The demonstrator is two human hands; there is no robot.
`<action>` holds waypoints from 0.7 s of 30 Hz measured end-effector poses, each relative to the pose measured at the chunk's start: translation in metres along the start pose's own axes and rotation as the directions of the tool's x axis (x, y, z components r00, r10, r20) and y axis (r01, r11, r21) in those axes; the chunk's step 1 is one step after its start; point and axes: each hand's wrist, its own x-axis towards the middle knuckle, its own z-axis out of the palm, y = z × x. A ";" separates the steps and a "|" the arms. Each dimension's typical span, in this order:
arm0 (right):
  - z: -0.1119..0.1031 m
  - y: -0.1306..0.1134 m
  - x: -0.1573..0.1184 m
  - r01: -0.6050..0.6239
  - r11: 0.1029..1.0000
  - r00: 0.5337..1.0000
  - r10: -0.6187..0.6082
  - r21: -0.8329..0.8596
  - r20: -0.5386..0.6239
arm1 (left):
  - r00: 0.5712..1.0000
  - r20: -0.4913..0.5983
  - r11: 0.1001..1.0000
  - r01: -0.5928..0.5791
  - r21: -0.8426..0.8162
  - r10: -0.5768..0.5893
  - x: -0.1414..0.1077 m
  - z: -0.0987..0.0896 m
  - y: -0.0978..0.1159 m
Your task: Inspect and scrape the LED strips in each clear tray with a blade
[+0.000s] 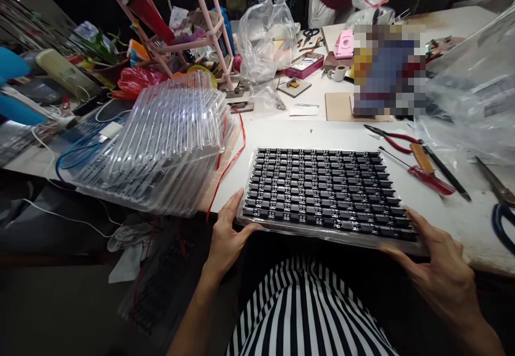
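Observation:
A clear plastic tray (298, 230) lies at the front edge of the white table, filled with rows of small black electronic parts (322, 190). My left hand (227, 235) grips its near left corner, thumb along the front rim and fingers at the side. At the near right corner, my right hand (438, 254) holds the same tray, with the thumb low at the front and fingers on the side. The undersides of both grips are hidden.
Left of the tray, clear plastic trays (169, 136) are stacked, with a red strap (241, 136) beside them. Pliers (390, 139), a red-handled screwdriver (430, 179) and scissors (499, 200) lie to the right. A pink rack (213, 37) and plastic bag (265, 39) stand behind.

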 end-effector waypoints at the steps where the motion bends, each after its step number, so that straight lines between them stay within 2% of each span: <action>1: 0.000 0.000 0.001 -0.002 1.000 1.000 0.002 0.007 0.008 | 1.000 0.002 1.000 -0.009 0.014 0.009 0.000 0.000 0.000; 5: 0.000 0.004 0.005 0.017 0.999 1.000 -0.018 0.047 0.024 | 1.000 0.004 0.998 -0.027 0.064 0.026 0.002 -0.001 0.000; 9: 0.000 0.010 0.008 0.055 0.998 0.996 -0.056 0.008 0.069 | 0.998 0.009 0.992 -0.055 0.115 0.055 0.004 -0.002 -0.001; 12: -0.011 0.016 0.013 0.088 0.996 0.976 -0.088 0.008 0.199 | 0.996 0.037 0.980 -0.090 0.180 0.084 0.002 -0.003 -0.004; 14: -0.024 0.023 0.025 0.070 0.994 0.947 -0.092 0.082 0.308 | 0.995 0.046 0.972 -0.098 0.213 0.091 0.003 -0.004 -0.008; 16: -0.035 0.032 0.046 -0.016 0.989 0.946 -0.031 0.145 0.322 | 0.992 0.058 0.966 -0.122 0.230 0.112 0.006 -0.005 -0.014; 17: -0.038 0.039 0.060 -0.072 0.987 0.959 0.029 0.144 0.283 | 0.989 0.075 0.962 -0.144 0.233 0.129 0.008 -0.006 -0.017; 19: -0.039 0.055 0.093 -0.187 0.981 0.968 0.177 0.041 0.176 | 0.979 0.123 0.953 -0.189 0.235 0.164 0.012 -0.010 -0.021; 20: -0.035 0.063 0.110 -0.254 0.966 0.950 0.258 -0.049 0.174 | 0.975 0.147 0.952 -0.200 0.232 0.169 0.014 -0.012 -0.021; 21: -0.029 0.072 0.126 -0.313 0.934 0.911 0.347 -0.174 0.221 | 0.973 0.161 0.953 -0.199 0.227 0.164 0.016 -0.014 -0.019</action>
